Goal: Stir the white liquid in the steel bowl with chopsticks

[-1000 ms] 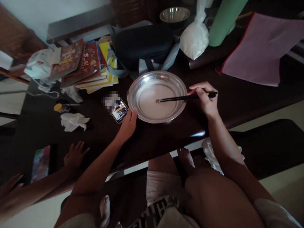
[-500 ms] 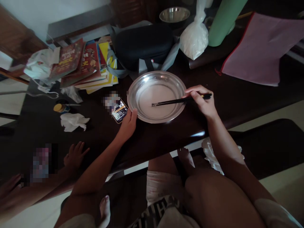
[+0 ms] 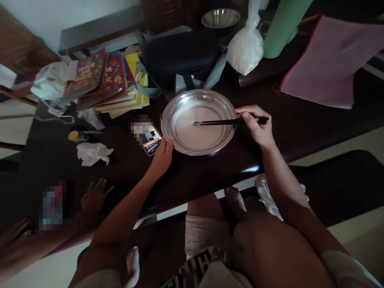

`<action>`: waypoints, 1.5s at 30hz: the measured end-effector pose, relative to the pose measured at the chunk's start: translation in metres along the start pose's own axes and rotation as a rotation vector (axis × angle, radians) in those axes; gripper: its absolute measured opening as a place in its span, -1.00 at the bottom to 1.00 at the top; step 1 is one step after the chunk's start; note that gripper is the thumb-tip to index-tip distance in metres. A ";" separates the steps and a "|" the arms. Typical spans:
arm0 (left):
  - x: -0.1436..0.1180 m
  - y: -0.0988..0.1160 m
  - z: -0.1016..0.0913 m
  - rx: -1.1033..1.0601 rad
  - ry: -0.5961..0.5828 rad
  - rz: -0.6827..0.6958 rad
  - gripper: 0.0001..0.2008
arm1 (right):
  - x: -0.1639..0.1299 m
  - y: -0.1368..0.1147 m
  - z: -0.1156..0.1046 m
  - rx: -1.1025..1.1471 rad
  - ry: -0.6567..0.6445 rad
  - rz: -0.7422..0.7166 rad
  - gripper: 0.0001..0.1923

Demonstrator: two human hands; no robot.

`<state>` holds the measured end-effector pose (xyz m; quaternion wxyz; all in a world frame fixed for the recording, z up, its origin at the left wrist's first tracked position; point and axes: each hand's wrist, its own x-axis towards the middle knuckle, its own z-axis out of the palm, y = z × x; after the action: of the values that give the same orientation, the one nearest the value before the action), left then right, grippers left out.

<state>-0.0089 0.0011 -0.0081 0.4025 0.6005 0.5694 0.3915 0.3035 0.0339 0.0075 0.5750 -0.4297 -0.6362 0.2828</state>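
Observation:
A wide metal basin (image 3: 198,152) stands on the dark table, with a pale, milky liquid (image 3: 199,130) covering its bottom. My left hand (image 3: 164,154) grips the basin's near left rim, thumb on top and the other fingers mostly hidden under it. In my right hand (image 3: 257,123), at the basin's right side, is a pair of black chopsticks (image 3: 220,122). Their tips dip into the liquid left of the basin's middle. Close by my left hand lies a lit phone (image 3: 151,140), partly blurred out.
Behind the basin sits a black case (image 3: 181,56) in a grey bag, beside a tied bag of white powder (image 3: 246,52). Books (image 3: 102,82), crumpled tissue (image 3: 93,153) and a small jar (image 3: 77,136) lie left. Another person's hand (image 3: 94,196) rests on the table. A pink cloth (image 3: 327,64) lies right.
The chopstick tips have swung slightly away from me through the liquid, so the chopsticks now lie more level across the basin. My left hand stays on the rim, and the phone's picture differs.

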 end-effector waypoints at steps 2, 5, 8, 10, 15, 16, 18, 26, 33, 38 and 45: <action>0.000 0.001 0.000 0.013 -0.003 0.002 -0.46 | 0.000 0.001 0.000 0.023 0.055 0.005 -0.74; 0.000 0.000 0.000 0.020 -0.010 -0.002 -0.45 | 0.000 0.001 0.000 0.039 0.013 0.032 -0.72; 0.000 -0.001 -0.001 0.010 -0.012 -0.009 -0.45 | 0.000 -0.001 0.000 0.019 -0.056 0.014 -0.76; 0.000 -0.001 -0.001 0.006 -0.010 -0.011 -0.45 | 0.000 -0.001 0.000 0.025 -0.016 -0.011 -0.77; 0.000 0.000 0.000 0.019 -0.004 0.004 -0.45 | 0.000 0.002 -0.001 0.080 0.010 0.013 -0.76; 0.000 0.001 0.000 0.023 -0.005 0.006 -0.45 | 0.000 0.002 -0.001 0.071 -0.030 0.019 -0.76; 0.000 0.001 0.000 0.032 -0.007 0.007 -0.46 | -0.001 0.002 0.000 0.039 -0.084 0.009 -0.77; 0.000 0.000 -0.001 0.023 0.003 -0.010 -0.44 | 0.000 0.002 -0.001 0.069 -0.004 0.017 -0.75; 0.000 -0.003 -0.001 0.002 0.011 0.003 -0.45 | 0.000 0.001 -0.001 0.001 0.013 0.000 -0.74; 0.000 -0.004 -0.001 -0.033 0.015 -0.017 -0.48 | -0.001 0.000 -0.001 0.051 -0.059 0.032 -0.76; 0.000 -0.002 -0.001 -0.028 0.006 -0.002 -0.50 | 0.000 0.002 -0.002 0.036 0.033 0.013 -0.74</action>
<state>-0.0101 0.0016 -0.0098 0.4094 0.5931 0.5657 0.4008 0.3058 0.0347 0.0058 0.5911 -0.4282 -0.6187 0.2906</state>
